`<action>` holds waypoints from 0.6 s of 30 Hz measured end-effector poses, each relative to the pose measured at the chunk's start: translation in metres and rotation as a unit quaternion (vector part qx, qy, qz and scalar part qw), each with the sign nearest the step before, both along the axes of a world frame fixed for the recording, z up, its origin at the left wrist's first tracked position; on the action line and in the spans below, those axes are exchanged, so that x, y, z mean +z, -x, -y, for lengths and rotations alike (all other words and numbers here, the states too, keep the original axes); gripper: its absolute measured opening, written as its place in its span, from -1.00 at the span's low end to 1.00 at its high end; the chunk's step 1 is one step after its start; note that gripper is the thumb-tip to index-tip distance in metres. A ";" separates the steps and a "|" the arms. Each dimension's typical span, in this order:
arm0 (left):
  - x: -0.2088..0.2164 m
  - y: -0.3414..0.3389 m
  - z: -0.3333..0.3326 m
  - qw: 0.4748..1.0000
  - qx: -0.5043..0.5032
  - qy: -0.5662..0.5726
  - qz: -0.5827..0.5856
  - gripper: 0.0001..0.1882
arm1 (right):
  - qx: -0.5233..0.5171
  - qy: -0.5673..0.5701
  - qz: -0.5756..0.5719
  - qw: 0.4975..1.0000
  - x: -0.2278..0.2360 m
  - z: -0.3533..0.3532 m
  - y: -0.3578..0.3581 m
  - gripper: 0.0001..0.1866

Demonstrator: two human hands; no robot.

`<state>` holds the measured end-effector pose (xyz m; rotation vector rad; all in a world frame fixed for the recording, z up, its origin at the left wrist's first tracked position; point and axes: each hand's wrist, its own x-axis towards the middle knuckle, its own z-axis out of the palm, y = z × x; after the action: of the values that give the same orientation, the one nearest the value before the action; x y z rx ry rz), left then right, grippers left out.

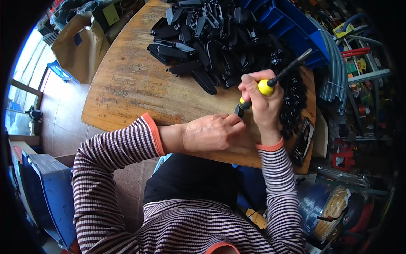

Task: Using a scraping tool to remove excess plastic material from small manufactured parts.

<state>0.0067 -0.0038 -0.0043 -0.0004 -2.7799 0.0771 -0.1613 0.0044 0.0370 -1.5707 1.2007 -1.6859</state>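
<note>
1. The right hand is closed around a yellow-and-black tool over the bench's near right part, its metal shaft pointing far right; the wrapped grip probably gives firm control.
2. The left hand, fingers curled, sits just beside it over the bench; what, if anything, it grips cannot be told.
3. Black parts lie heaped farther off, beside a blue bin, perhaps to stay reachable without crowding the hands.
</note>
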 end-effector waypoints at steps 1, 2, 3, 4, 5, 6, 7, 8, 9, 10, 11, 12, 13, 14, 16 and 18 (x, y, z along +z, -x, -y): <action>0.000 -0.001 0.001 1.000 0.003 0.007 0.005 -0.62 | -0.003 -0.018 0.000 1.000 -0.001 0.001 0.005 -0.94; 0.000 -0.001 0.003 1.000 0.005 0.015 0.010 -0.62 | -0.006 -0.036 -0.001 0.999 0.000 0.002 0.012 -0.92; 0.001 0.000 0.003 1.000 0.011 0.021 0.014 -0.61 | -0.006 -0.056 -0.003 0.998 0.004 0.003 0.019 -0.91; -0.001 0.004 0.008 1.000 0.013 0.025 0.011 -0.61 | -0.004 -0.051 -0.006 0.999 0.009 0.003 0.030 -0.91; -0.005 0.012 0.017 0.998 -0.017 0.032 -0.046 -0.69 | -0.057 -0.068 -0.065 0.994 0.015 0.003 0.044 -0.91; -0.007 0.017 0.023 0.993 -0.046 0.034 -0.099 -0.76 | -0.110 -0.089 -0.119 0.983 0.020 0.000 0.053 -0.90; -0.010 0.017 0.025 0.985 -0.074 0.037 -0.152 -0.81 | -0.160 -0.109 -0.173 0.966 0.021 -0.001 0.056 -0.90; -0.010 0.020 0.027 0.984 -0.080 0.037 -0.154 -0.81 | -0.166 -0.109 -0.174 0.964 0.013 -0.003 0.059 -0.90; -0.006 0.023 0.030 0.989 -0.049 -0.003 -0.140 -0.80 | -0.165 -0.102 -0.263 0.945 -0.004 0.001 0.065 -0.88; -0.003 0.025 0.033 0.991 -0.017 -0.043 -0.125 -0.79 | -0.163 -0.095 -0.348 0.918 -0.021 0.005 0.071 -0.86; 0.000 0.024 0.034 0.990 0.022 -0.086 -0.107 -0.77 | -0.152 -0.091 -0.429 0.886 -0.025 0.009 0.064 -0.83; 0.002 0.024 0.036 0.990 0.027 -0.085 -0.106 -0.77 | -0.148 -0.088 -0.428 0.887 -0.023 0.012 0.062 -0.83; 0.005 0.026 0.036 0.985 0.108 -0.075 -0.114 -0.79 | -0.154 -0.118 -0.458 0.867 -0.019 0.015 0.061 -0.81; 0.008 0.029 0.037 0.972 0.189 -0.064 -0.121 -0.80 | -0.161 -0.148 -0.487 0.845 -0.016 0.017 0.059 -0.78; 0.007 0.029 0.042 0.953 0.271 -0.051 -0.125 -0.82 | -0.164 -0.176 -0.514 0.823 -0.015 0.019 0.056 -0.76; -0.001 0.028 0.050 0.954 0.285 0.007 -0.096 -0.81 | -0.148 -0.146 -0.510 0.834 -0.020 0.016 0.058 -0.78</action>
<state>-0.0212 -0.0539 -0.0051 0.7636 -2.4958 0.2292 -0.2191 -0.0113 0.0171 -2.2141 2.1705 -0.6307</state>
